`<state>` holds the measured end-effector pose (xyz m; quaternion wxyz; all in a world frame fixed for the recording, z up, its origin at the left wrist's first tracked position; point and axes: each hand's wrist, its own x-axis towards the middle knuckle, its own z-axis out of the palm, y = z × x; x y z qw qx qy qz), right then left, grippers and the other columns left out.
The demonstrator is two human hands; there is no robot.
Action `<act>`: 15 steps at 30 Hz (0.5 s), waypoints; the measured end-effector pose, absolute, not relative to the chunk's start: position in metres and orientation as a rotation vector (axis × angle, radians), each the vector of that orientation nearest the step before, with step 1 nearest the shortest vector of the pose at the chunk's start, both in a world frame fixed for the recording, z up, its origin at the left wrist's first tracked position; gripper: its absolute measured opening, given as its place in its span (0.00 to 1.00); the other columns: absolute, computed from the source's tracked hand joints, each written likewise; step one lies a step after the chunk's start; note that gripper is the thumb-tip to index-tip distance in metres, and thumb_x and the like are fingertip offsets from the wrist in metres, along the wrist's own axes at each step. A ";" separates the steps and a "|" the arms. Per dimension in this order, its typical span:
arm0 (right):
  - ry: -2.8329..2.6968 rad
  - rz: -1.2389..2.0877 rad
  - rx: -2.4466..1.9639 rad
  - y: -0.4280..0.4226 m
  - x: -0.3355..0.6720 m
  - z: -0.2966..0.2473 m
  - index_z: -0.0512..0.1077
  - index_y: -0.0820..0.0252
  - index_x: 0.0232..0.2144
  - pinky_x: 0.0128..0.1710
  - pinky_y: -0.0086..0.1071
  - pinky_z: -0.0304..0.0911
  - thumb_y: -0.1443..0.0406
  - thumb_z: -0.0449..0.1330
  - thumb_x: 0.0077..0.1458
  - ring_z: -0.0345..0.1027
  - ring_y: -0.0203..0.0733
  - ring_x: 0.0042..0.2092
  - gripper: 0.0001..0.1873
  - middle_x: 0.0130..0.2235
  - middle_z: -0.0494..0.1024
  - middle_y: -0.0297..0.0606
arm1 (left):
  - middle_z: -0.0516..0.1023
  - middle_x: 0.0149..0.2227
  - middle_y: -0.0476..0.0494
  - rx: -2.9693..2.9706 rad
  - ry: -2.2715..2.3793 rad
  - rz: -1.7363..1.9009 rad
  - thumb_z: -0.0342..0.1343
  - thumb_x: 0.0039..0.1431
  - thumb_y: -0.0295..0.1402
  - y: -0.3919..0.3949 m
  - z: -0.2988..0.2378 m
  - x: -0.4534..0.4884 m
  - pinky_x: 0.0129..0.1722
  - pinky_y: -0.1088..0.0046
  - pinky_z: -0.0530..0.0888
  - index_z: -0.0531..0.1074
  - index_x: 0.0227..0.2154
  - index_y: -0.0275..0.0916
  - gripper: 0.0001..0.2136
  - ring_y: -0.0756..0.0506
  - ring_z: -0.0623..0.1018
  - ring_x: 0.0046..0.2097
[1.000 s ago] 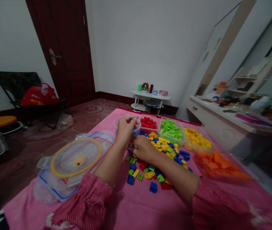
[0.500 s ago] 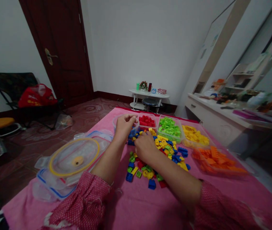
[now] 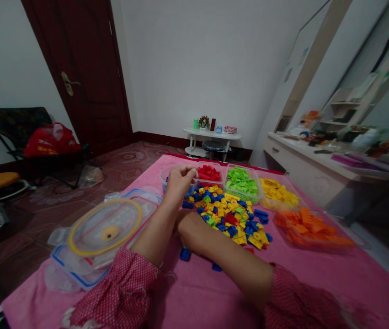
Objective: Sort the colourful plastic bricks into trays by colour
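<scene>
My left hand (image 3: 179, 181) hovers over a round clear tub (image 3: 164, 174) holding blue bricks, with its fingertips pinched together; what they hold is too small to make out. My right hand (image 3: 188, 225) lies low on the pink cloth (image 3: 215, 297), at the near left edge of a pile of mixed coloured bricks (image 3: 230, 214). Its fingers are tucked behind my left forearm. A couple of blue bricks (image 3: 185, 254) lie just in front of it.
Behind the pile stand clear tubs of red bricks (image 3: 210, 173), green bricks (image 3: 242, 182), yellow bricks (image 3: 278, 192) and orange bricks (image 3: 308, 226). Stacked clear lids (image 3: 103, 226) lie to the left. A dresser (image 3: 304, 169) is on the right, and a chair with a red bag (image 3: 48, 141) stands by the door.
My right hand has drawn back from the far side of the pile to its near left edge, and the loose bricks now sit bunched closer together. My left hand stays pinched over the blue tub.
</scene>
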<state>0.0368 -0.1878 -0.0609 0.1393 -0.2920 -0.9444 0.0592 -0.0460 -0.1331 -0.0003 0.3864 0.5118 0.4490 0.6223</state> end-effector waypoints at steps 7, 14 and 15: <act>-2.115 0.283 -1.141 -0.181 0.110 -0.034 0.75 0.59 0.32 0.37 0.32 0.61 0.65 0.55 0.52 0.68 0.38 0.34 0.08 0.33 0.77 0.37 | 0.77 0.26 0.45 1.669 1.222 1.473 0.53 0.50 0.32 -0.121 -0.025 -0.037 0.28 0.77 0.69 0.76 0.32 0.34 0.10 0.50 0.73 0.27; -1.597 0.808 -1.241 -0.158 0.169 -0.036 0.73 0.63 0.36 0.31 0.33 0.66 0.58 0.61 0.45 0.70 0.41 0.32 0.17 0.33 0.77 0.40 | 0.77 0.41 0.41 2.244 1.489 0.983 0.54 0.48 0.27 -0.128 -0.055 -0.018 0.45 0.69 0.68 0.75 0.43 0.40 0.18 0.43 0.74 0.43; -1.535 0.890 -1.234 -0.158 0.171 -0.036 0.72 0.62 0.37 0.29 0.32 0.66 0.58 0.61 0.44 0.70 0.40 0.30 0.18 0.33 0.77 0.40 | 0.77 0.41 0.41 2.278 1.497 0.910 0.54 0.47 0.26 -0.129 -0.058 -0.016 0.47 0.69 0.68 0.76 0.43 0.41 0.18 0.42 0.74 0.44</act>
